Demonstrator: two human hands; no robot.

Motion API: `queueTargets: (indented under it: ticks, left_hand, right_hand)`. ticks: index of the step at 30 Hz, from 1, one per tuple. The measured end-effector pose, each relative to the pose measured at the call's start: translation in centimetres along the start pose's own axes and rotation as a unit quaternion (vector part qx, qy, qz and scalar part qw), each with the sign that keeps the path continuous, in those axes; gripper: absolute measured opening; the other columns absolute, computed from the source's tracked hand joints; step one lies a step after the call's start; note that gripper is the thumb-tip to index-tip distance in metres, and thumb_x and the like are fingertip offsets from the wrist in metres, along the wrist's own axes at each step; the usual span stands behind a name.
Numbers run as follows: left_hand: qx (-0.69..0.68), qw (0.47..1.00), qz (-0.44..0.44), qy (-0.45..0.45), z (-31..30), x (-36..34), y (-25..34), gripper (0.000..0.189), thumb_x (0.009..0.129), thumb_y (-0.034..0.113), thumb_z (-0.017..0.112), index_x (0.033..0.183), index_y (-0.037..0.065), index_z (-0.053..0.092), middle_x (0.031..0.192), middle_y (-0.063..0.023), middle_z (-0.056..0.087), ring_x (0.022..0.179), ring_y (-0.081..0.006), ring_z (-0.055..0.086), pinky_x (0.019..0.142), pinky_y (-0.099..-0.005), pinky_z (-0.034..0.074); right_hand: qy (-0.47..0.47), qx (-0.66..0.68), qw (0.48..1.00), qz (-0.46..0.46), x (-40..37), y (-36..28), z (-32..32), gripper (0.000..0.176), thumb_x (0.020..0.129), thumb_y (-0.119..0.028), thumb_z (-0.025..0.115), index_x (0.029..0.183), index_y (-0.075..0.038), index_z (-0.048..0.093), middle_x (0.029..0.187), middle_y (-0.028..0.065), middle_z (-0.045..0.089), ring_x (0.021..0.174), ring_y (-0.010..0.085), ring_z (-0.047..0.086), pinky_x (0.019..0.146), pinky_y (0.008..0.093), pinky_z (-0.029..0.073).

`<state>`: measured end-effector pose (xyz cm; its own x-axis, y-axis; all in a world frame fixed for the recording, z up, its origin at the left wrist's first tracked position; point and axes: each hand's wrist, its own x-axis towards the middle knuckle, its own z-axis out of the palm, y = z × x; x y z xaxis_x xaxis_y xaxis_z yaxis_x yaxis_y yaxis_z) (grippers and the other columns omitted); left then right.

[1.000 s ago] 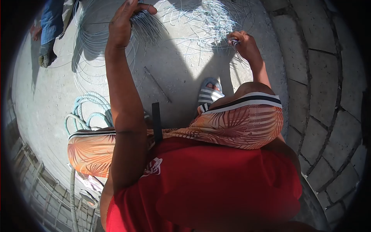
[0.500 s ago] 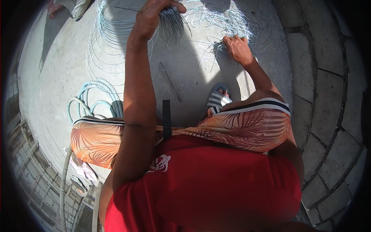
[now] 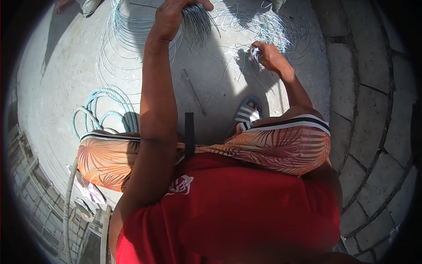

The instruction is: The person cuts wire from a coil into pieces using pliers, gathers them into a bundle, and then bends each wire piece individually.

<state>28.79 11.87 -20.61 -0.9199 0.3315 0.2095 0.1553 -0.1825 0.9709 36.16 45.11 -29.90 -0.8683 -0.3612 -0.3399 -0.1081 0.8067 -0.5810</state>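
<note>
My left hand (image 3: 169, 20) is closed around the top of a thick bundle of cut wires (image 3: 196, 28), whose ends fan downward below the fingers. On the right, my right hand (image 3: 270, 57) is closed, with a few thin wires (image 3: 255, 53) pinched at its fingertips. It is just below a loose, tangled heap of wires (image 3: 270, 28) on the floor. Left of my left hand lies a large coil of wire (image 3: 118, 26), partly out of view at the top edge.
A pale blue rope (image 3: 112, 94) lies coiled by my left knee. A thin rod (image 3: 193, 92) rests on the concrete floor (image 3: 57, 105). A wall of blocks (image 3: 367, 110) runs along the right. Another person's foot (image 3: 60, 6) shows at top left. A grey-green object (image 3: 276, 4) enters from above.
My right hand has lifted slightly off the heap's near edge, with wires now showing between its fingertips. A grey-green object has appeared at the top. My left hand stays on the bundle.
</note>
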Motion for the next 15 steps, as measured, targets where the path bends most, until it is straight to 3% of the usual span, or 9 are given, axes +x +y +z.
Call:
queueTargets:
  ticks: [1, 4, 8, 11, 14, 15]
  left_hand:
    - [-0.006, 1.0, -0.002, 0.0, 0.0, -0.2, 0.0, 0.049, 0.111, 0.041, 0.039, 0.126, -0.002, 0.059, 0.092, -0.0113, 0.071, 0.093, -0.0197, 0.066, 0.095, -0.0338, 0.045]
    - [-0.004, 1.0, -0.024, 0.003, -0.1, -0.4, -0.2, 0.049, 0.111, 0.041, 0.039, 0.125, -0.001, 0.06, 0.093, -0.011, 0.071, 0.093, -0.019, 0.066, 0.094, -0.0335, 0.045]
    - [0.033, 0.999, -0.039, 0.005, -0.1, -0.9, -0.1, 0.049, 0.111, 0.042, 0.04, 0.126, -0.001, 0.06, 0.092, -0.0111, 0.071, 0.093, -0.0181, 0.065, 0.093, -0.0336, 0.045]
    - [0.023, 0.999, -0.027, -0.007, -0.4, -0.3, -0.2, 0.05, 0.111, 0.043, 0.04, 0.126, -0.001, 0.059, 0.092, -0.011, 0.071, 0.093, -0.0178, 0.065, 0.093, -0.0334, 0.046]
    - [0.005, 1.0, -0.012, 0.005, -0.6, -0.6, -0.1, 0.051, 0.111, 0.043, 0.039, 0.127, -0.001, 0.059, 0.093, -0.0108, 0.071, 0.093, -0.0178, 0.065, 0.093, -0.0329, 0.046]
    - [0.0, 1.0, -0.009, 0.008, -0.5, -0.7, 0.0, 0.051, 0.111, 0.043, 0.039, 0.127, -0.002, 0.059, 0.093, -0.0109, 0.071, 0.093, -0.0178, 0.065, 0.093, -0.0328, 0.046]
  right_hand:
    - [0.035, -0.076, 0.996, 0.014, 1.3, 1.5, 3.0, 0.024, 0.086, -0.009, 0.067, 0.109, -0.002, 0.067, 0.097, 0.0225, 0.068, 0.087, 0.039, 0.069, 0.076, 0.0467, 0.053]
    - [0.139, -0.156, 0.978, 0.021, 3.2, 1.9, 7.4, 0.023, 0.087, -0.011, 0.065, 0.107, -0.001, 0.068, 0.098, 0.0236, 0.068, 0.09, 0.0424, 0.069, 0.078, 0.0489, 0.055]
    - [0.133, -0.109, 0.984, -0.052, 3.6, 2.8, 8.5, 0.02, 0.086, -0.014, 0.063, 0.101, -0.001, 0.068, 0.1, 0.026, 0.067, 0.091, 0.0437, 0.068, 0.08, 0.0501, 0.055]
    - [0.117, -0.136, 0.981, -0.071, 3.5, 3.7, 7.3, 0.022, 0.086, -0.011, 0.063, 0.105, -0.001, 0.066, 0.099, 0.0237, 0.066, 0.092, 0.0425, 0.066, 0.081, 0.05, 0.054]
    - [0.114, -0.107, 0.986, -0.065, -1.0, -2.3, 0.0, 0.028, 0.082, -0.004, 0.065, 0.109, -0.001, 0.064, 0.101, 0.0221, 0.066, 0.094, 0.0427, 0.064, 0.084, 0.0504, 0.053]
    - [0.163, -0.1, 0.976, -0.1, -2.1, -1.8, -0.9, 0.03, 0.08, -0.003, 0.066, 0.109, -0.001, 0.063, 0.101, 0.021, 0.066, 0.092, 0.0428, 0.063, 0.083, 0.0506, 0.053]
